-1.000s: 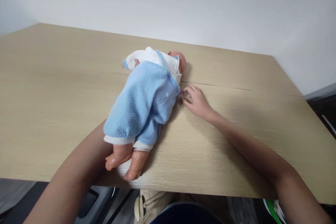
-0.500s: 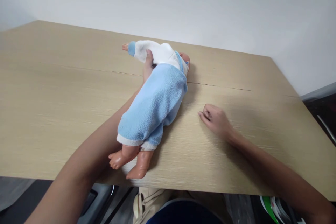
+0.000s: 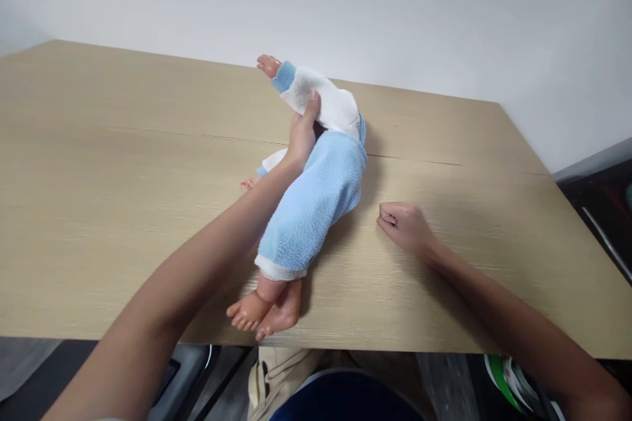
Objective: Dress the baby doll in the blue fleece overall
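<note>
A baby doll [image 3: 316,191] in a white and light blue fleece outfit lies tilted on its side over the wooden table. My left hand [image 3: 303,128] grips it at the chest and upper arm, with the thumb on the white sleeve. One doll arm points up and away to the left; the other shows low beside my left forearm. Its bare feet are near the table's front edge, and its head is hidden behind the body. My right hand [image 3: 405,227] rests closed in a loose fist on the table, right of the doll and apart from it.
The pale wooden table [image 3: 123,210] has a thin seam across it and meets a white wall [image 3: 316,6] behind. A dark object [image 3: 597,210] stands beyond its right edge. Below the front edge are a grey item [image 3: 182,375] and something green and white [image 3: 503,381].
My left hand has turned the doll further onto its side and shifted it right. Its raised arm is higher, its other arm now shows, and its head is out of sight. My right hand hardly moved.
</note>
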`<state>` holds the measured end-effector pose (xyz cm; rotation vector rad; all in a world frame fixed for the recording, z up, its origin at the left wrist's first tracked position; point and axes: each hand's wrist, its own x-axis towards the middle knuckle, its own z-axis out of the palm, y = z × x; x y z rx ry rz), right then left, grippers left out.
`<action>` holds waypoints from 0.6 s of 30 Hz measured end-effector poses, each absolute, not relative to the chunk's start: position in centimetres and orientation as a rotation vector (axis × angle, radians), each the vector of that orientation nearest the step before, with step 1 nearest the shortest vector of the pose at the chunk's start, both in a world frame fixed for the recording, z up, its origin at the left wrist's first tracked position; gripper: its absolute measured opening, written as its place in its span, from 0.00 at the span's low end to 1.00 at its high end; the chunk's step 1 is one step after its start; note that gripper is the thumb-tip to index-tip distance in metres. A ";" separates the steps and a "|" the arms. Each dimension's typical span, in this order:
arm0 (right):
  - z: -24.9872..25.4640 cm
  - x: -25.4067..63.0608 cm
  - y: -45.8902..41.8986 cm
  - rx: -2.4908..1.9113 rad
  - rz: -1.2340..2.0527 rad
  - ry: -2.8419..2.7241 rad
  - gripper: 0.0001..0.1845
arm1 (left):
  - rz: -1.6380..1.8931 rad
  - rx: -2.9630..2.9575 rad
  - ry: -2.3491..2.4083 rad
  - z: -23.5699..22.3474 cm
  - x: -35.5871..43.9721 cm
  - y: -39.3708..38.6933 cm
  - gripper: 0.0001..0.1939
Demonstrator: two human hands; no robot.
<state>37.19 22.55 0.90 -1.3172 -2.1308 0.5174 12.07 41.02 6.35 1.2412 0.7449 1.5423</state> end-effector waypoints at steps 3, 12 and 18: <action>0.9 37.2 22.6 -1.320 0.535 -2.105 0.23 | 1.500 1.200 0.678 6.6 12.9 40.4 0.40; 1.1 37.1 22.8 -1.291 0.597 -2.042 0.22 | 1.496 1.276 0.671 7.0 15.1 39.1 0.41; 1.1 37.2 23.4 -1.299 0.616 -1.929 0.22 | 1.497 1.405 0.764 6.8 15.8 39.1 0.42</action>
